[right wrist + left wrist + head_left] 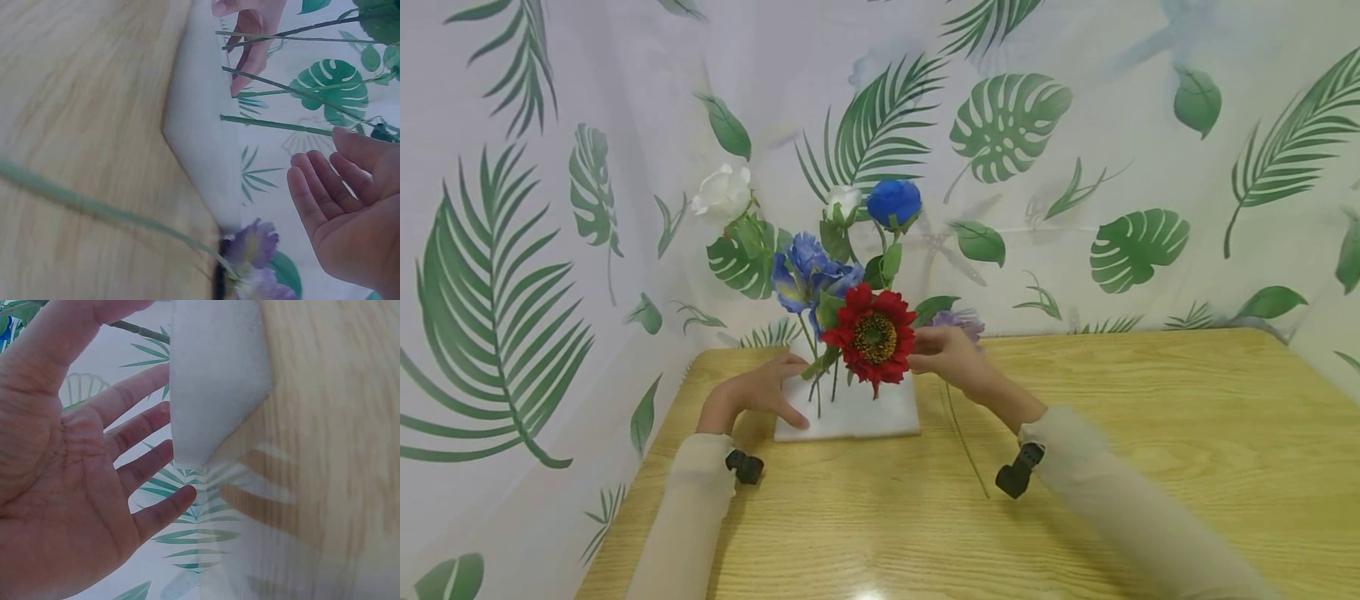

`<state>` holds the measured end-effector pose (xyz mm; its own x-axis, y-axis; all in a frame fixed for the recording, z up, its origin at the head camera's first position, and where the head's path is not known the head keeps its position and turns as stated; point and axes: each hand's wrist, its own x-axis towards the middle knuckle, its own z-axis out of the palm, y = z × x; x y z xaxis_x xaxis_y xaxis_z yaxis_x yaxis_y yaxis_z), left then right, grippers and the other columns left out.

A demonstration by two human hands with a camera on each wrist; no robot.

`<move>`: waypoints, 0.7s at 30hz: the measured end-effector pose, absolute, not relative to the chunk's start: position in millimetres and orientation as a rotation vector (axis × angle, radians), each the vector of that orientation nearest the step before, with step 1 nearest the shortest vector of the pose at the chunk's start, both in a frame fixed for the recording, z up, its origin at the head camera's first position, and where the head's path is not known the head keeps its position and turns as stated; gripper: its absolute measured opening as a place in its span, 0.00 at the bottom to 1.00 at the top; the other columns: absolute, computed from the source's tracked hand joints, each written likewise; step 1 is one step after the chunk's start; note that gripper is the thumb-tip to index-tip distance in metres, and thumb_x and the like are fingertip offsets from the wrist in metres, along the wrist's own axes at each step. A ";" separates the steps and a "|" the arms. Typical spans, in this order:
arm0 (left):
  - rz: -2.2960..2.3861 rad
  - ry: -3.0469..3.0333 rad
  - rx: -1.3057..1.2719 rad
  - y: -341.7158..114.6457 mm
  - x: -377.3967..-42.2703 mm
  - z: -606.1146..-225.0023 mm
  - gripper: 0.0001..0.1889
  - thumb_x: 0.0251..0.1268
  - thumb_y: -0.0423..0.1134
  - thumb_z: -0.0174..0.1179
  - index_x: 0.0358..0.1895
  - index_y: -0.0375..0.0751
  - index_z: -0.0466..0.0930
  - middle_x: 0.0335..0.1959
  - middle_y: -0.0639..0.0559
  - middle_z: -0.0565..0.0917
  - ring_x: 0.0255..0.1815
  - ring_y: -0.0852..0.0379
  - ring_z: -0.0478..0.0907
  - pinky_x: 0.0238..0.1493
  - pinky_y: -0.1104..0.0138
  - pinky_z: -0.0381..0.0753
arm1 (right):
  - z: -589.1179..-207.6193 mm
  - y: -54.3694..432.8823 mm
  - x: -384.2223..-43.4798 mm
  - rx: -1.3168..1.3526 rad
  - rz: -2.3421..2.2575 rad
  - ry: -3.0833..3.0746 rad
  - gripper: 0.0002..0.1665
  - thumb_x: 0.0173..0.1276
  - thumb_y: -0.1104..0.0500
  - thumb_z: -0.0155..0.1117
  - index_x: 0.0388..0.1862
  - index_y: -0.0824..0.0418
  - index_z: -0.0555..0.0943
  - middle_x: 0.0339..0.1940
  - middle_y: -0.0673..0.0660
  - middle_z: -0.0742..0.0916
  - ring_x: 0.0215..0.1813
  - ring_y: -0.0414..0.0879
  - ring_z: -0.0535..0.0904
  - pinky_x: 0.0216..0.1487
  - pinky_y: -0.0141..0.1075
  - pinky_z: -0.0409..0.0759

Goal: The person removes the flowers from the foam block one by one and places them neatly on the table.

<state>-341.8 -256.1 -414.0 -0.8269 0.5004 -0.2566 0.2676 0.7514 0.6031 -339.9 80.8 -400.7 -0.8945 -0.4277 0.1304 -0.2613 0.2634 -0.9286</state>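
Several flowers stand by their stems in a white foam slab (880,421): a red sunflower-like bloom (874,337), a blue iris-like flower (811,275), a blue rose (893,202) and white roses (722,193). My left hand (765,386) rests at the slab's left side, thumb toward the front; its fingers (144,428) spread along the edge in the left wrist view. Behind the red flower is my right hand (955,358), at the slab's right. In the right wrist view its fingers (312,187) are loosely bent, and the thumb tip overlaps a green stem (281,125).
A purple flower (958,323) lies on the wooden table (1112,400) right of the slab, its long stem (962,437) pointing toward the front. A leaf-printed cloth (1037,250) hangs behind the table and along its left side.
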 end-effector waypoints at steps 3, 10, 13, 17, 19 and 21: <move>0.788 2.541 0.589 -256.4 -342.7 -414.8 0.54 0.51 0.43 0.79 0.80 0.34 0.56 0.82 0.34 0.50 0.84 0.33 0.31 0.79 0.36 0.48 | -406.5 73.8 -343.7 -0.633 -1.756 2.325 0.22 0.71 0.69 0.63 0.63 0.74 0.79 0.56 0.71 0.86 0.55 0.52 0.86 0.58 0.46 0.85; 0.771 2.556 0.614 -257.6 -343.4 -413.6 0.53 0.51 0.43 0.79 0.79 0.33 0.58 0.81 0.33 0.52 0.84 0.32 0.35 0.79 0.36 0.49 | -419.7 59.6 -349.9 -0.496 -1.819 2.259 0.21 0.67 0.72 0.64 0.59 0.77 0.80 0.54 0.70 0.88 0.56 0.52 0.86 0.59 0.43 0.84; 0.766 2.554 0.624 -258.3 -344.6 -415.1 0.53 0.51 0.43 0.79 0.79 0.33 0.57 0.81 0.32 0.52 0.84 0.32 0.36 0.79 0.37 0.50 | -424.3 55.2 -350.8 -0.454 -1.853 2.252 0.21 0.64 0.74 0.65 0.56 0.79 0.80 0.42 0.62 0.91 0.46 0.44 0.86 0.53 0.38 0.85; 0.761 2.553 0.633 -258.4 -346.5 -417.5 0.53 0.52 0.44 0.79 0.79 0.33 0.57 0.81 0.33 0.52 0.84 0.31 0.36 0.79 0.37 0.50 | -429.2 51.3 -351.7 -0.419 -1.885 2.225 0.21 0.61 0.76 0.65 0.54 0.81 0.80 0.29 0.48 0.88 0.37 0.37 0.82 0.46 0.32 0.83; 0.757 2.554 0.636 -258.4 -347.0 -418.0 0.54 0.52 0.44 0.79 0.79 0.34 0.57 0.81 0.33 0.52 0.84 0.31 0.35 0.79 0.37 0.50 | -430.8 49.6 -352.4 -0.393 -1.910 2.184 0.21 0.62 0.77 0.63 0.55 0.83 0.78 0.28 0.45 0.87 0.36 0.36 0.82 0.46 0.32 0.84; 0.756 2.552 0.639 -258.4 -347.0 -417.7 0.54 0.52 0.44 0.79 0.79 0.34 0.57 0.81 0.33 0.52 0.84 0.31 0.33 0.79 0.37 0.49 | -431.9 48.5 -352.7 -0.380 -1.907 2.173 0.21 0.62 0.77 0.63 0.55 0.83 0.78 0.29 0.47 0.88 0.37 0.36 0.82 0.47 0.33 0.85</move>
<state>-347.0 -258.4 -417.7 -0.8148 0.5264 -0.2431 0.3089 0.7490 0.5862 -352.7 48.5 -431.9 -0.9413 -0.3376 0.0017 -0.0455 0.1219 -0.9915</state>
